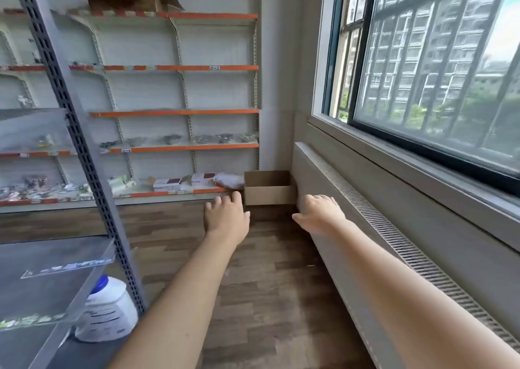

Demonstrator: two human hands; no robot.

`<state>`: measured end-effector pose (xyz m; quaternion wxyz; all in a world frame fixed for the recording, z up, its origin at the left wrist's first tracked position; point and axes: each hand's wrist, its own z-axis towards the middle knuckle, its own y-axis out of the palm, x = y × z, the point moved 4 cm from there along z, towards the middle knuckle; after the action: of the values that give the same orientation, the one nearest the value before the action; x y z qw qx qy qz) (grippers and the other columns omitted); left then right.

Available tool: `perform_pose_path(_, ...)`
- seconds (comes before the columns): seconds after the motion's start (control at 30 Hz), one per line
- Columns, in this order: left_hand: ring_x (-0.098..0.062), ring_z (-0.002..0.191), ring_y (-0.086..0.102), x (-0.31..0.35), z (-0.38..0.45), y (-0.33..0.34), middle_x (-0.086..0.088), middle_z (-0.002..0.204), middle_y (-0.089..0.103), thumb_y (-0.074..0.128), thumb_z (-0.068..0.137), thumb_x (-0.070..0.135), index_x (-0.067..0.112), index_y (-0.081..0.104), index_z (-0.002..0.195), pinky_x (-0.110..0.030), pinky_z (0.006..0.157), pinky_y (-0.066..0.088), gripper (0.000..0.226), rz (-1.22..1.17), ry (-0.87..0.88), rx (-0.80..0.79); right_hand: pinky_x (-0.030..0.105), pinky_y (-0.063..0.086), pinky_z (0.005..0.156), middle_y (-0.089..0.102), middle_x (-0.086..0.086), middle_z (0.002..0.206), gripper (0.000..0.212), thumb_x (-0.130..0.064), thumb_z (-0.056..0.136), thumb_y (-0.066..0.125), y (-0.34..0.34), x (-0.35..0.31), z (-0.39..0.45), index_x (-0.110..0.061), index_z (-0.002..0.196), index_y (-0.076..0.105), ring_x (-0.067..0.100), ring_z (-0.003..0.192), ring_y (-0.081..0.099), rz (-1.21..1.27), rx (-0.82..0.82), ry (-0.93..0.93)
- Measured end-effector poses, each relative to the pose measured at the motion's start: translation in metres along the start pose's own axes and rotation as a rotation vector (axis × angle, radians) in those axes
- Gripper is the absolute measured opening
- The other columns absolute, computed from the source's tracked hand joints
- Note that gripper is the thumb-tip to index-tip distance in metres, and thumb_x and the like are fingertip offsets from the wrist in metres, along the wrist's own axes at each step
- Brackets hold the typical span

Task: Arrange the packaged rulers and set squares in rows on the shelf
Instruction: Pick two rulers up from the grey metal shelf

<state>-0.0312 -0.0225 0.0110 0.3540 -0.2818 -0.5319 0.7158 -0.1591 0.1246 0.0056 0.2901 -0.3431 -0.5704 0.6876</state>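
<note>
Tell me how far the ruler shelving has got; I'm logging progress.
Nothing looks arranged: no rulers or set squares show in rows on the orange shelves. Both the left hand and right hand are empty, reaching toward the open cardboard box on the floor. All the arranging remains.

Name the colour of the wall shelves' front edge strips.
Orange edge strips, clearest in the head view.

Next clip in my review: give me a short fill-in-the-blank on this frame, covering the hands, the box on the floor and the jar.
1. Both the left hand and the right hand are stretched forward and hold ____.
2. The open cardboard box on the floor stands in the corner beside the ____-edged wall shelves.
3. The white jar under the grey rack has a ____ lid.

Missing words: nothing; orange; blue
</note>
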Motion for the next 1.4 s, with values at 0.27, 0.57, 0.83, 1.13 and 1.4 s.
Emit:
perform_pose_path(0.27,-0.029,0.122,0.044,0.021,0.103,0.037,-0.011,0.129,0.053,0.036,0.097,0.041,0.012,0.037,0.13,-0.039,0.095,0.035,0.044,-0.011,-0.058,-0.017,0.035,0.032,0.101,0.052,0.012,0.13,0.05,-0.043,0.09,0.048,0.021,0.001,0.118,-0.006,0.123,0.048,0.03,0.126,0.041,0.099,-0.028,-0.095)
perform_pose_path(0.57,-0.032,0.123,0.043,0.007,0.166,0.099,-0.013,0.13,0.052,0.041,0.095,0.04,0.012,0.039,0.129,-0.04,0.097,0.034,0.044,-0.176,-0.221,-0.095,0.036,0.037,0.098,0.052,0.013,0.132,0.052,-0.041,0.088,0.052,0.071,-0.036,0.221,-0.007,0.126,0.049,0.032,0.126,0.042,0.127,-0.106,-0.239)
perform_pose_path(0.83,-0.031,0.122,0.044,-0.085,0.147,0.14,-0.011,0.127,0.055,0.045,0.094,0.036,0.013,0.042,0.127,-0.039,0.095,0.037,0.041,-0.215,-0.498,-0.114,0.038,0.038,0.1,0.049,0.012,0.134,0.055,-0.042,0.089,0.053,0.143,-0.149,0.238,-0.009,0.132,0.044,0.031,0.127,0.04,0.134,-0.297,-0.506)
perform_pose_path(1.13,-0.029,0.116,0.05,-0.195,0.117,0.153,-0.007,0.129,0.056,0.046,0.095,0.032,0.014,0.044,0.13,-0.039,0.091,0.043,0.04,-0.391,-0.789,0.074,0.039,0.038,0.101,0.047,0.011,0.137,0.056,-0.044,0.091,0.049,0.174,-0.289,0.234,-0.014,0.137,0.04,0.031,0.128,0.041,0.083,-0.392,-0.833)
perform_pose_path(1.4,-0.03,0.113,0.052,-0.281,0.056,0.142,-0.009,0.123,0.057,0.051,0.093,0.027,0.01,0.054,0.121,-0.042,0.09,0.043,0.032,-0.425,-1.051,0.234,0.031,0.043,0.075,0.062,0.009,0.112,0.028,-0.033,0.093,0.041,0.175,-0.411,0.166,-0.016,0.103,0.061,0.031,0.104,0.058,0.112,-0.481,-1.124)
